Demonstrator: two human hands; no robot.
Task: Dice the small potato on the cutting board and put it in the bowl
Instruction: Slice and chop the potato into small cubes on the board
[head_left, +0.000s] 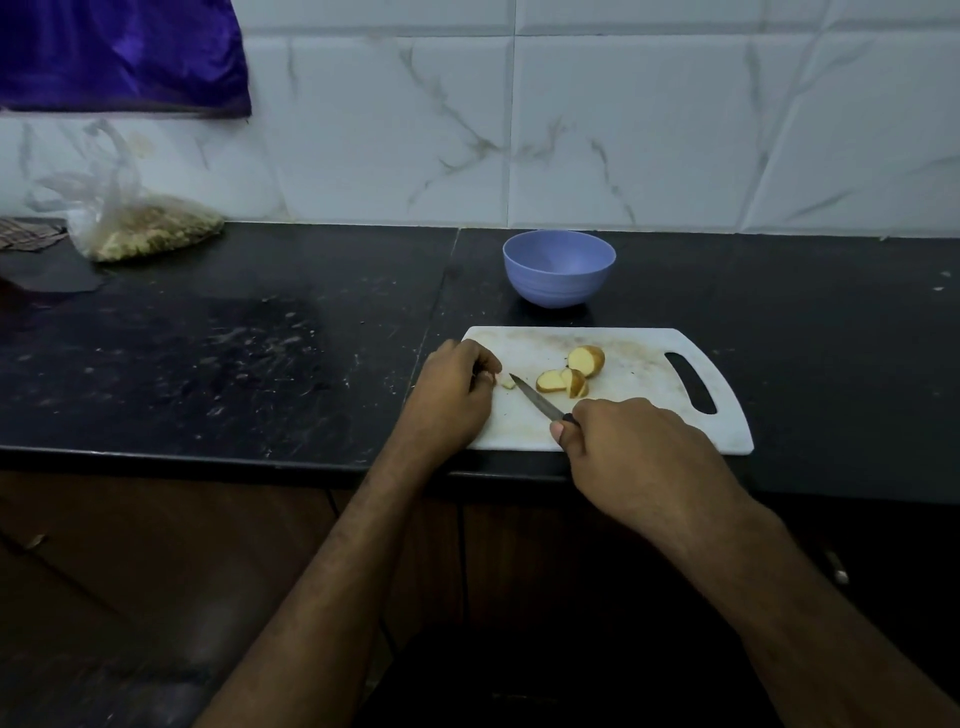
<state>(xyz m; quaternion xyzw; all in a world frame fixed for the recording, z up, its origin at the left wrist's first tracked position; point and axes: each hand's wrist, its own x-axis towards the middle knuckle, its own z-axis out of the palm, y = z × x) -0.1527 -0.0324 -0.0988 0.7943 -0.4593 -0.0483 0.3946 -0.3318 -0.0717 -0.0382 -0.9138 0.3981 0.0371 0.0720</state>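
Cut potato pieces (571, 374) on cutting board (639, 410)

Dim kitchen: white marble-veined wall tiles (623, 130) behind scuffed black table (208, 364); purple cloth (119, 52) hangs upper left; brown cabinets (156, 545) below.

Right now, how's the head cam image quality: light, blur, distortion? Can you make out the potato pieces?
Head view: dim, bluish light, no glare; wide-angle bends the wall tiles and countertop edge; edges soft, purple cloth blurred. Potato pieces on the cutting board read clearly, as does the knife in the right hand; the scrap by the left hand is tiny.
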